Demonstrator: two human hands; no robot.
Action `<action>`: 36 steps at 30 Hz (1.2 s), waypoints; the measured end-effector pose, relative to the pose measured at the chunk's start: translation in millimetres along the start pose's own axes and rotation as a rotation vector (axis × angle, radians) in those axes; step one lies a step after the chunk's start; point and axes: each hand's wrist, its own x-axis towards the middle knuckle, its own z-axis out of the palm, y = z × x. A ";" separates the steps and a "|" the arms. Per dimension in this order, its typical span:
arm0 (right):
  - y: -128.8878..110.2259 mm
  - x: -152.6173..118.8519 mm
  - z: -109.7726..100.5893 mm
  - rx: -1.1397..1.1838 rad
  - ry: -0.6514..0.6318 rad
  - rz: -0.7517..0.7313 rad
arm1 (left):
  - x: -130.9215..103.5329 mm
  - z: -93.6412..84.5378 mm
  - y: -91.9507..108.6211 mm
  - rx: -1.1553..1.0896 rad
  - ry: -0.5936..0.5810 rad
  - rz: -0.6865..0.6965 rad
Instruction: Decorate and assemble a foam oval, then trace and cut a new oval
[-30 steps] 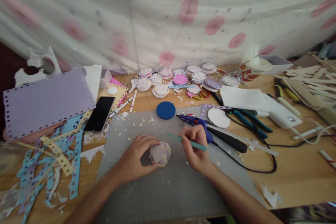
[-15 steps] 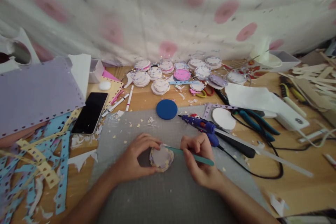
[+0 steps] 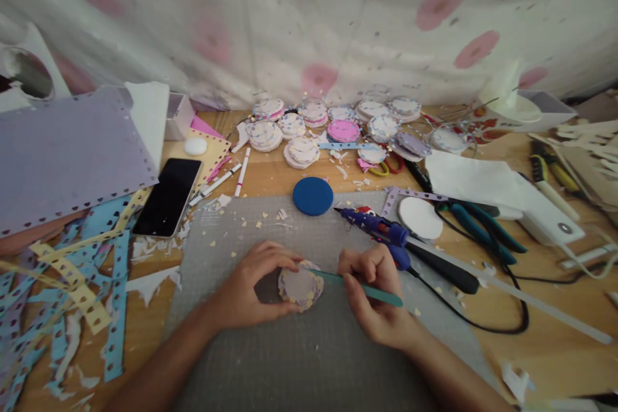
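Head view shows the left hand (image 3: 263,286) with thumb and fingers clamped on the rim of a small decorated disc (image 3: 300,286) above the grey cutting mat (image 3: 290,360); the right hand (image 3: 374,293) pinches a teal stick (image 3: 381,297), its tip at the disc's edge.

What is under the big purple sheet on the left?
A salmon-pink piece sticks out from under the purple sheet along its near side. The rest of that piece, and anything else beneath, is covered and cannot be seen.
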 end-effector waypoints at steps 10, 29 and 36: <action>1.2 1.3 -0.6 -0.057 -0.019 -0.022 | 0.3 2.3 -0.9 -0.013 0.048 0.043; 7.1 -2.0 -9.9 -0.395 -0.218 -0.236 | 0.8 2.1 -2.5 -0.052 0.058 0.035; 2.5 -2.6 -11.7 -0.405 -0.205 -0.291 | -1.2 -1.7 3.1 -0.038 0.115 0.040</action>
